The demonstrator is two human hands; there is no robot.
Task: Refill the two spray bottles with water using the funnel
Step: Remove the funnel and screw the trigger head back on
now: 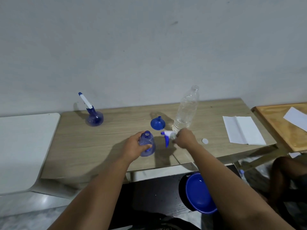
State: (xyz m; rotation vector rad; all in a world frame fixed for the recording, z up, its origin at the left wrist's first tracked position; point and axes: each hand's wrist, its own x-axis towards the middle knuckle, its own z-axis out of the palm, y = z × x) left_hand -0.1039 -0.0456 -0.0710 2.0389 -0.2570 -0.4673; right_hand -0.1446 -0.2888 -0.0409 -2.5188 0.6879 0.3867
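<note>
Hands busy at the wooden table [99, 146]: the left hand [132, 146] wraps its fingers round the open spray bottle [147, 143], steadying it upright near the table's front edge, neck uncapped. The right hand [184, 138] pinches the loose trigger head [167, 136] just beside that bottle, fingers closed on it. Thin plastic, I'd say, light and easily squashed or tipped, so a hold low on the belly seems wise. Count them: two spray bottles, the second spray bottle [93, 118] capped, far left of the first; one blue funnel [157, 123] upside down just behind; one clear water bottle [186, 112], little water left; one white cap [204, 141] off right.
</note>
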